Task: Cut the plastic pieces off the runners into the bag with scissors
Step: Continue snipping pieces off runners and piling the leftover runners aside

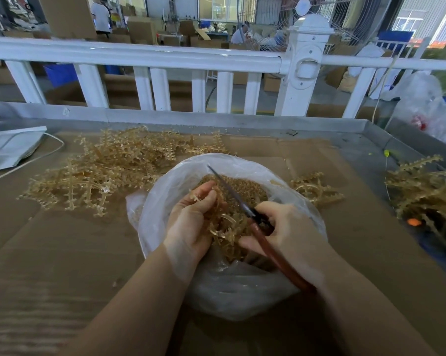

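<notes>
The left hand (191, 222) grips a tan runner (224, 224) over the open plastic bag (165, 191) on the tabletop (63, 253). The right hand (283, 227) grips the scissors (232, 194), blades together. More runners (98, 170) lie far left.

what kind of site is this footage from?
Likely a factory or packing workshop: stacked cardboard boxes behind the white railing, a big industrial fan, and heaps of moulded plastic runners on a cardboard-lined bench.
</notes>
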### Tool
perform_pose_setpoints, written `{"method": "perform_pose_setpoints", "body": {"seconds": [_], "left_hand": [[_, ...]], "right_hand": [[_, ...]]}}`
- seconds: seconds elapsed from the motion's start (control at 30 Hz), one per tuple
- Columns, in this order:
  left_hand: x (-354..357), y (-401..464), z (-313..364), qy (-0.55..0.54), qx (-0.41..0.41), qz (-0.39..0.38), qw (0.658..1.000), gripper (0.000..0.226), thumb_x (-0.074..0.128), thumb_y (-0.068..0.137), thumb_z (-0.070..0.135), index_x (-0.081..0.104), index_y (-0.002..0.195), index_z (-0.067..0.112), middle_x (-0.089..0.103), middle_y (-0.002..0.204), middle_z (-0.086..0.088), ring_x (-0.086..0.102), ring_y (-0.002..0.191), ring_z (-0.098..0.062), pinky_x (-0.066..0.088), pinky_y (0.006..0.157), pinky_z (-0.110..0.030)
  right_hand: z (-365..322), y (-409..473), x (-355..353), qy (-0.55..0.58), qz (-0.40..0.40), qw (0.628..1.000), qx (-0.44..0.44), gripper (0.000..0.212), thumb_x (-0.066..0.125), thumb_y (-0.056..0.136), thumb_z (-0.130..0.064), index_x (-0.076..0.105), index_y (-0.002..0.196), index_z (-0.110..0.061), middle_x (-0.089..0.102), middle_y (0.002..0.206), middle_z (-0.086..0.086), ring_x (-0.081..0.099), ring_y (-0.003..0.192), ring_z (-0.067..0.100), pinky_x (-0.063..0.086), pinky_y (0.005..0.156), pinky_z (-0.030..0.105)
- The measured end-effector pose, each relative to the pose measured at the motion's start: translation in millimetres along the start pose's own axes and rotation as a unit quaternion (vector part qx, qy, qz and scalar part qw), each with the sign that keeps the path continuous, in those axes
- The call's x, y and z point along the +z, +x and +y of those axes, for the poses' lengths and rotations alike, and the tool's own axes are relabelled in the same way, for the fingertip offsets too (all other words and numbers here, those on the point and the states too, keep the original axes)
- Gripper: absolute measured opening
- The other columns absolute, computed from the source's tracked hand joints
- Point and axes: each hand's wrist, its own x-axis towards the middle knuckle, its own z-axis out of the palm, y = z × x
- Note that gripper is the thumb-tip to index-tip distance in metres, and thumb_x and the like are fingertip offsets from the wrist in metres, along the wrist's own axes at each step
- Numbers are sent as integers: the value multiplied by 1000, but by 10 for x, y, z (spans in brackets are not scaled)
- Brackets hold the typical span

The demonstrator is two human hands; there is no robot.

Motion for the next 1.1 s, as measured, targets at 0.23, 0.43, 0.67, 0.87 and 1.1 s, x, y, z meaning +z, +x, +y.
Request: {"method": "perform_pose_setpoints", "body": {"seconds": [0.23, 0.43, 0.67, 0.87, 1.1], "left_hand": [[16, -48, -14, -24, 30, 3, 999, 20, 47, 94, -2, 64, 93, 8, 63, 61, -6, 60, 50, -12, 53, 50, -22], [30, -92, -11, -8, 46, -11, 999, 19, 47, 95, 1, 63, 92, 11, 62, 61, -5, 59, 52, -10, 54, 52, -20], [12, -125, -19, -3, 57, -52, 997, 19, 47, 93, 2, 63, 94, 12, 62, 67, -6, 58, 57, -11, 54, 55, -21], [11, -106, -36, -24, 60, -53, 997, 16, 49, 92, 7, 63, 97, 10, 64, 74, -6, 60, 64, -12, 54, 69, -28], [-15, -149, -3, -18, 53, -111, 992, 29, 63, 67, 6, 64, 95, 14, 62, 80, -4, 60, 72, -16, 51, 73, -28]], "right_hand": [[112, 46, -129, 55, 140, 988, 45, 13, 65, 88, -10, 63, 100, -16, 66, 93, -2, 65, 88, 13, 52, 73, 18], [151, 112, -5, 31, 174, 982, 67, 15, 65, 90, -22, 63, 103, -17, 66, 94, -1, 66, 89, 22, 55, 80, 40], [56, 237, 15, 137, 163, 971, 108, 28, 77, 78, -12, 66, 103, -14, 70, 92, 5, 69, 80, 23, 58, 74, 44], [53, 206, -84, 365, 188, 905, 116, 30, 73, 76, 4, 62, 99, -13, 69, 81, 8, 69, 64, 13, 52, 52, 16], [69, 209, -81, 382, 210, 896, 88, 37, 75, 73, 6, 62, 102, -13, 71, 68, -4, 67, 61, 8, 51, 53, 14]]}}
